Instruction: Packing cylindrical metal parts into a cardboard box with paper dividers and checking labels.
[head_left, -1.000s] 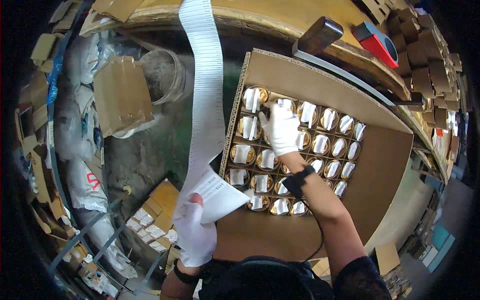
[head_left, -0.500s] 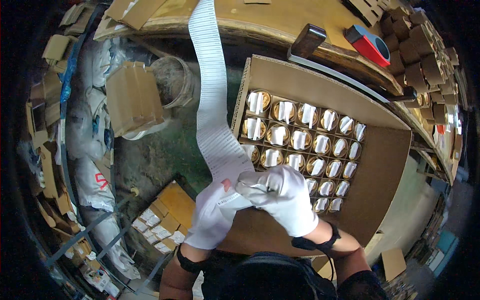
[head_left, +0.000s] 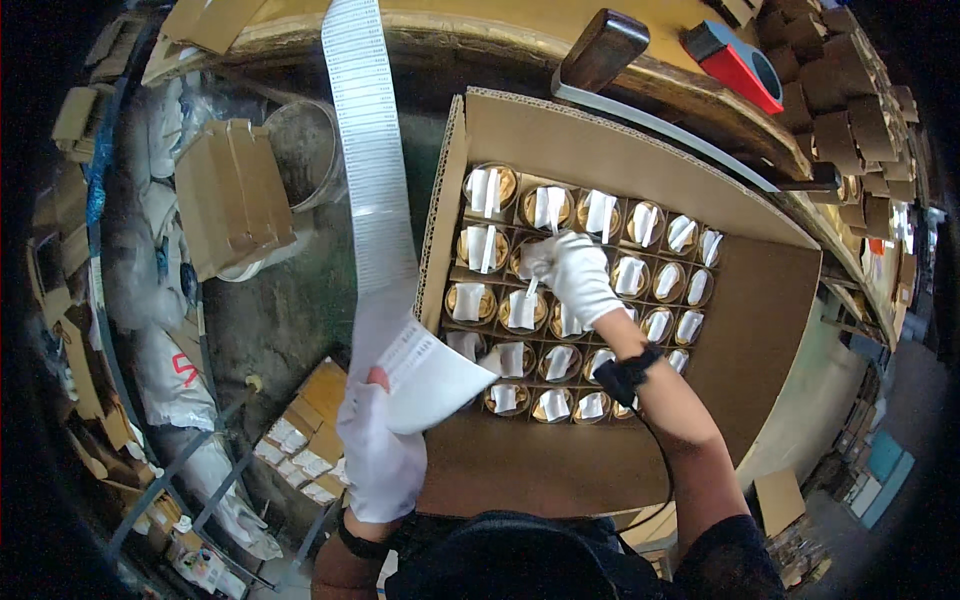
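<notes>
My left hand (head_left: 384, 455), in a white glove, is closed on the lower end of a long white strip of printed labels (head_left: 366, 130). The strip hangs down from the table, and its end curls out over the near left of a large cardboard box (head_left: 640, 465). My right hand (head_left: 578, 278), also gloved, reaches into the box with its fingertips pinched over a round container in the second row. A narrow white piece shows under those fingertips; I cannot tell whether it is gripped. Rows of round containers (head_left: 470, 302) with tan contents and folded white slips fill the dividers.
A wooden table (head_left: 460, 28) runs along the far side, with a dark-handled blade (head_left: 605, 50) and a red and blue tool (head_left: 735, 65) at its edge. Brown cardboard pieces (head_left: 840, 130) are stacked right. A carton (head_left: 235, 195) and a bucket (head_left: 305, 155) stand left.
My right hand has left the label strip and moved forward over the containers. My left hand has shifted left and down with the strip, whose end now curls outward.
</notes>
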